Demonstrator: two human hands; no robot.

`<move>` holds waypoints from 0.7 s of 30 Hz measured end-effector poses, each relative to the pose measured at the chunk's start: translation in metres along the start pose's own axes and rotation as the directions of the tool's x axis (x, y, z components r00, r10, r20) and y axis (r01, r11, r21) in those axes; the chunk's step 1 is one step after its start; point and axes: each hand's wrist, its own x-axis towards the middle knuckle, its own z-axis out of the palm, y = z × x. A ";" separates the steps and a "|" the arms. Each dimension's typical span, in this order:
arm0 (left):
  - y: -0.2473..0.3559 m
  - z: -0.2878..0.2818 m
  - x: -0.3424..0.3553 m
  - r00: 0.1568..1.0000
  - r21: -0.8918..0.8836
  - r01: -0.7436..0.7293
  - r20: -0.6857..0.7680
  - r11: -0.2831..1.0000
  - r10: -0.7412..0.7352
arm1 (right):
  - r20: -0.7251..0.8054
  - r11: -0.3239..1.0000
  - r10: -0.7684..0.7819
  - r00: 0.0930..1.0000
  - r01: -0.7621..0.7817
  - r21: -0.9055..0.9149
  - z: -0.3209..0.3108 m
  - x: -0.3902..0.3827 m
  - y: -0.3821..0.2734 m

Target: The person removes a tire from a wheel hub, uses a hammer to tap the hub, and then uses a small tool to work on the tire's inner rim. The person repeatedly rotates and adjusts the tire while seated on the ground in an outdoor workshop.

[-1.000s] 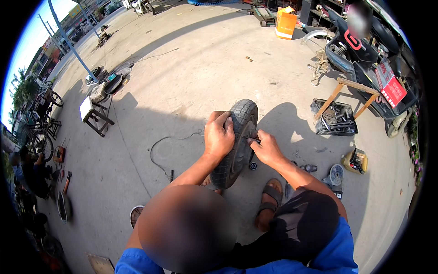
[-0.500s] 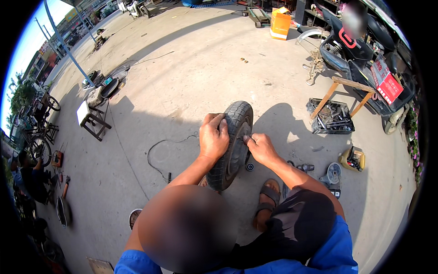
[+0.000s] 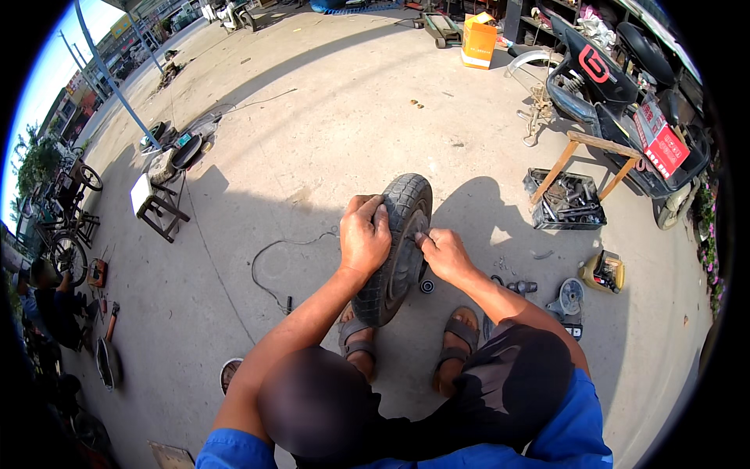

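Note:
A small wheel with a black treaded tyre (image 3: 380, 295) and a grey metal hub stands upright between my feet, leaning a little. My left hand (image 3: 366, 238) is closed over the tyre's left side, near its upper part, with the thumb along the tread. At the hub's right face my right hand (image 3: 444, 254) pinches its thumb and fingers together. Whatever lies in that pinch is too small to make out. A small dark ring-shaped part (image 3: 426, 287) rests on the ground just right of the wheel.
To the right sit a black crate of tools (image 3: 569, 205), a yellow container (image 3: 603, 272), a round grey metal part (image 3: 571, 294) and a wooden frame (image 3: 600, 145). A thin dark hose (image 3: 258, 270) curls left of the wheel. A stool (image 3: 156, 205) stands farther left.
My hands and the wheel keep almost the same place. My left sandalled foot now shows beside the tyre's lower end, where it was mostly covered before.

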 end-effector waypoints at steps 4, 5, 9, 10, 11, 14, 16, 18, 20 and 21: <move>-0.002 0.000 0.000 1.000 -0.011 -0.019 -0.024 1.000 0.018 | -0.025 0.999 -0.046 0.999 0.046 0.004 0.000 -0.001 -0.005; -0.002 0.001 0.000 0.999 -0.022 -0.027 -0.033 0.999 0.026 | -0.039 0.996 -0.070 0.997 0.072 0.045 0.002 -0.002 -0.005; 0.002 0.002 0.000 1.000 -0.007 0.004 -0.002 1.000 -0.004 | -0.013 0.999 -0.040 0.999 0.040 0.028 0.000 -0.001 0.003; 0.001 0.001 0.000 1.000 -0.006 0.007 -0.003 1.000 -0.007 | 0.007 1.000 -0.019 1.000 0.019 -0.006 -0.003 -0.003 -0.004; 0.000 0.001 0.000 1.000 -0.007 0.010 -0.002 1.000 -0.010 | 0.011 0.999 -0.027 1.000 0.027 -0.017 -0.005 -0.003 -0.009; 0.000 0.003 0.001 1.000 -0.010 0.009 0.005 1.000 -0.009 | 0.027 0.996 -0.063 0.998 0.064 -0.068 -0.011 -0.004 -0.003; -0.001 0.004 0.002 1.000 -0.008 -0.001 0.001 1.000 0.001 | -0.024 0.995 -0.097 0.995 0.098 0.028 -0.016 -0.003 0.009; -0.003 0.004 0.003 1.000 0.027 0.007 0.004 1.000 -0.007 | -0.082 0.991 -0.072 0.994 0.081 0.111 -0.026 0.001 0.017; -0.004 -0.002 0.003 1.000 0.047 -0.007 -0.018 0.999 0.008 | -0.093 0.974 -0.017 0.996 0.037 0.224 -0.053 0.010 0.017; -0.004 -0.004 0.003 1.000 0.048 -0.014 -0.020 0.999 0.015 | -0.093 0.955 0.077 0.993 -0.047 0.291 -0.068 0.013 0.019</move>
